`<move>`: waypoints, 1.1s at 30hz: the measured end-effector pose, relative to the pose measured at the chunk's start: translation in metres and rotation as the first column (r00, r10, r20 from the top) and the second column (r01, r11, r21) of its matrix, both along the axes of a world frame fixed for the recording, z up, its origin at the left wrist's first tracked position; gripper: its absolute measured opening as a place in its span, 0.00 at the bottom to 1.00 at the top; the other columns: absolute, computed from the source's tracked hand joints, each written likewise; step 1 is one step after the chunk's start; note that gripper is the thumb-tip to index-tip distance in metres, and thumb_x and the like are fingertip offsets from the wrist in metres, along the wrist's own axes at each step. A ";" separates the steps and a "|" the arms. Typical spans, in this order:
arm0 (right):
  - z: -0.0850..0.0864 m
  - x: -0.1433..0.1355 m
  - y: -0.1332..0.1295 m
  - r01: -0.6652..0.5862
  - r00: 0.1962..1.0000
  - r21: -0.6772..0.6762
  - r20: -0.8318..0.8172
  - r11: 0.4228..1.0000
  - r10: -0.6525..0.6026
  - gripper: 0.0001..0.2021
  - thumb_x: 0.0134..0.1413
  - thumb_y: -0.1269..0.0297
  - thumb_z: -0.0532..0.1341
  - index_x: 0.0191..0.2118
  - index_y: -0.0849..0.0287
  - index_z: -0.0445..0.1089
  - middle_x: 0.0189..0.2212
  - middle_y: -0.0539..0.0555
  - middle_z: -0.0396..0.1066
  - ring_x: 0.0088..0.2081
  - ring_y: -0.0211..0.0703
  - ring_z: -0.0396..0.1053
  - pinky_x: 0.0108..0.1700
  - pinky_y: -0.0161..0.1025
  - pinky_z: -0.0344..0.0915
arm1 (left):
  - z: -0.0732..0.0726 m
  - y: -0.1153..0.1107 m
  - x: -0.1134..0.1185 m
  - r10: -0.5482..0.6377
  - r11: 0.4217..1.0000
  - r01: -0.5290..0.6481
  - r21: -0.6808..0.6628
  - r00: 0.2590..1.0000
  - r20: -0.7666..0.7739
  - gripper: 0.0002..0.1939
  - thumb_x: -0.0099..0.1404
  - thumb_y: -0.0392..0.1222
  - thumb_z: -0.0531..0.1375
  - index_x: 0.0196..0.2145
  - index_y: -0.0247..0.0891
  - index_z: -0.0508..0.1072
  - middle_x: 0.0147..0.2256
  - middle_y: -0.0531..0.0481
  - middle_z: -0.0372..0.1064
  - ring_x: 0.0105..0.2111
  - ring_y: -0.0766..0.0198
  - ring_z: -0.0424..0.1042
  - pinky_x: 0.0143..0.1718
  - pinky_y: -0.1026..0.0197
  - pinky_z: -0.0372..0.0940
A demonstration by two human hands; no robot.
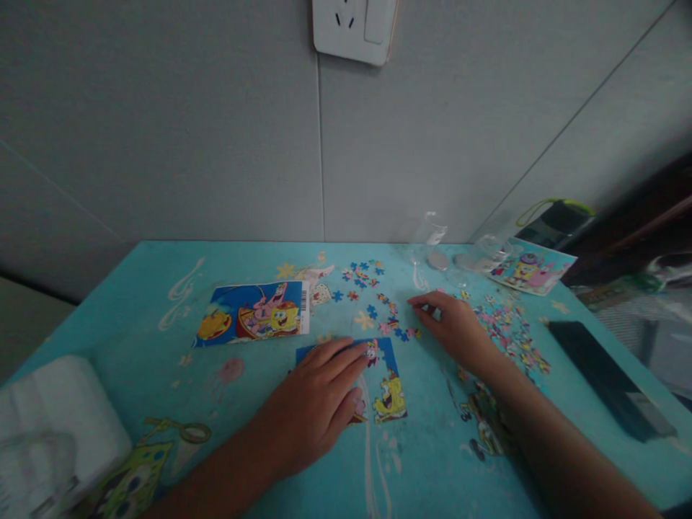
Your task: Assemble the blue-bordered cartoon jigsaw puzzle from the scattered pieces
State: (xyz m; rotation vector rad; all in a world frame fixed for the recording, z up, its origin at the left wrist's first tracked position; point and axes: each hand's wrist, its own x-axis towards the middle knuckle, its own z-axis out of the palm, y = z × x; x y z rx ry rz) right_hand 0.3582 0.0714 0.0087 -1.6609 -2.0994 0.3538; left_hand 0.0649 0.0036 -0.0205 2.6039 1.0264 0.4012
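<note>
My left hand [327,400] lies with its fingers stretched out over a partly joined jigsaw puzzle [386,360]. The puzzle's left side is hidden beneath it; blue edges and a yellow cartoon figure show. To the right, my right hand [446,321] is held low over the table, its thumb and fingertips drawn together. Whatever may be between them is too small to make out. Loose jigsaw pieces [361,274] lie just left of those fingertips. Beyond the puzzle rests a reference picture card [259,313] with the same cartoon characters.
A heap of jigsaw pieces [511,331] spreads right of my right forearm. Clear jars [431,234] and round lids [437,261] stand by the wall, near another picture card [533,267]. A dark flat case [608,378] lies at right, a white pack [59,432] at left.
</note>
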 end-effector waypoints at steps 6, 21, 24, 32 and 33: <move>0.011 0.007 -0.004 0.030 0.999 -0.063 0.032 0.998 -0.028 0.11 0.60 0.66 0.60 0.44 0.57 0.78 0.37 0.55 0.79 0.36 0.44 0.74 0.42 0.42 0.69 | -0.002 -0.002 0.000 0.001 1.000 -0.001 0.009 1.000 -0.012 0.25 0.77 0.45 0.48 0.69 0.46 0.51 0.69 0.58 0.49 0.69 0.60 0.45 0.70 0.46 0.55; 0.005 0.003 -0.009 -0.096 0.995 -0.248 -0.001 0.964 0.099 0.06 0.60 0.62 0.63 0.38 0.52 0.79 0.33 0.51 0.79 0.33 0.44 0.75 0.38 0.40 0.68 | 0.002 -0.002 -0.001 -0.004 1.000 0.003 -0.022 1.000 -0.029 0.26 0.77 0.45 0.48 0.70 0.47 0.49 0.69 0.59 0.47 0.69 0.58 0.45 0.70 0.45 0.56; 0.000 0.000 -0.009 -0.106 0.994 -0.203 -0.013 0.973 0.106 0.07 0.61 0.62 0.62 0.38 0.52 0.78 0.34 0.51 0.79 0.33 0.43 0.75 0.38 0.41 0.68 | 0.002 -0.002 -0.001 0.006 1.000 -0.007 -0.030 0.999 -0.037 0.26 0.77 0.46 0.47 0.70 0.47 0.49 0.70 0.60 0.46 0.69 0.59 0.44 0.70 0.45 0.55; -0.003 -0.011 -0.012 -0.060 0.998 -0.148 -0.011 0.987 0.059 0.07 0.62 0.62 0.62 0.40 0.54 0.77 0.34 0.52 0.78 0.33 0.42 0.73 0.37 0.39 0.67 | 0.001 -0.001 -0.001 0.020 0.998 -0.020 -0.057 1.000 -0.007 0.25 0.77 0.45 0.49 0.69 0.49 0.51 0.69 0.60 0.49 0.69 0.60 0.46 0.70 0.44 0.55; -0.003 -0.013 -0.012 -0.057 0.998 -0.140 -0.009 0.988 0.056 0.07 0.62 0.62 0.62 0.40 0.54 0.77 0.34 0.52 0.78 0.34 0.43 0.73 0.37 0.39 0.67 | 0.001 -0.001 -0.002 0.020 0.998 -0.020 -0.064 1.000 -0.001 0.25 0.77 0.46 0.49 0.69 0.49 0.51 0.69 0.59 0.49 0.69 0.60 0.46 0.70 0.45 0.55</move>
